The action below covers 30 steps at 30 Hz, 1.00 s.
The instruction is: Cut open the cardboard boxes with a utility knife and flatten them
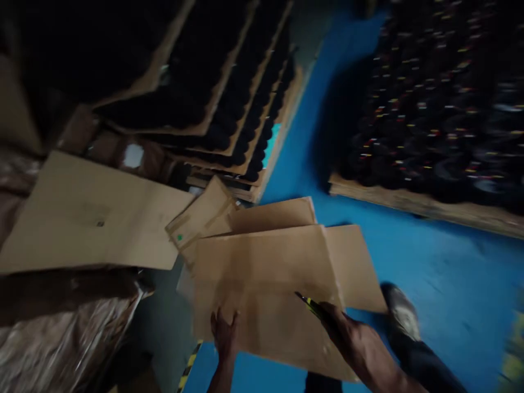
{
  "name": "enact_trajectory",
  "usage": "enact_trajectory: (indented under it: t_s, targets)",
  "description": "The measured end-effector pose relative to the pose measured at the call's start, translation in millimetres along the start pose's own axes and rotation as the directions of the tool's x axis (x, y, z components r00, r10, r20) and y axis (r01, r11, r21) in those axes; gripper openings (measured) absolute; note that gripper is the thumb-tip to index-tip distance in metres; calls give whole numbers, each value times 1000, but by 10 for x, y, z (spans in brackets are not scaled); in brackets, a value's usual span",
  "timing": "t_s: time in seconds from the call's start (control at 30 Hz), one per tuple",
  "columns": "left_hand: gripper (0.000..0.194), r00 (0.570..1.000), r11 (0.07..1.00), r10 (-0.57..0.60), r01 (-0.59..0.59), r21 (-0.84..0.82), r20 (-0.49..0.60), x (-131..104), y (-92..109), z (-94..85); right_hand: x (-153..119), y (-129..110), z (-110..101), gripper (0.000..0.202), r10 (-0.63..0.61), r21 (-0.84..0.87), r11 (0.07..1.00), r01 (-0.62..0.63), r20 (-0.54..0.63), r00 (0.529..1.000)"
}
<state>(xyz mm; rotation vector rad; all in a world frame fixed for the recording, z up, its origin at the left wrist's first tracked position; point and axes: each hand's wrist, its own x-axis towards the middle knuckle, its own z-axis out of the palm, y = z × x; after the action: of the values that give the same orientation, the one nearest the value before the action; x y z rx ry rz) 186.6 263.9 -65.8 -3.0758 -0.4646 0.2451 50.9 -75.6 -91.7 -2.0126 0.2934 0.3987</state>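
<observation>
A flattened cardboard sheet (266, 284) lies over the blue floor in front of me. My left hand (224, 333) grips its near edge, fingers over the top. My right hand (347, 338) rests on the sheet's right part and holds a thin black and yellow tool (309, 305), perhaps a cutter, its tip pointing up-left across the cardboard. The picture is blurred and dark.
Another large cardboard sheet (90, 218) lies on wrapped goods at the left. Pallets of dark round items separated by cardboard layers (229, 109) stand ahead, and another pallet (442, 109) at the right. My shoe (399, 314) stands on the blue floor (450, 273).
</observation>
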Motion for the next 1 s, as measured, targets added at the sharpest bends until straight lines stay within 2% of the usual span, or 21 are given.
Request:
enact_trajectory:
  t_s: [0.1,0.2,0.33,0.47,0.57,0.73,1.0]
  targets:
    - [53,983,984,-177,176,-28,-56,246,-567,4,520,-533,414,51,-248,-103,960,259,106,963]
    - [61,967,970,-240,235,-69,-83,331,-965,113,1008,-1083,952,49,-364,-237,880,412,224,904]
    - [75,984,978,-162,150,-143,-76,231,-1194,369,1576,-1728,1614,49,-393,-423,743,520,353,849]
    - [93,987,973,-132,112,-203,-89,122,-1227,570,1972,-2176,2051,44,-380,-556,592,583,445,811]
    - [99,984,965,-152,128,-229,-89,95,-1208,641,2129,-2337,2200,40,-341,-635,500,589,480,808]
    - [101,983,954,-172,148,-262,-68,75,-1148,643,2214,-2421,2273,38,-297,-701,389,598,519,801]
    - [103,989,952,-149,139,-272,-18,51,-1124,553,2189,-2582,2404,39,-273,-763,329,556,487,829]
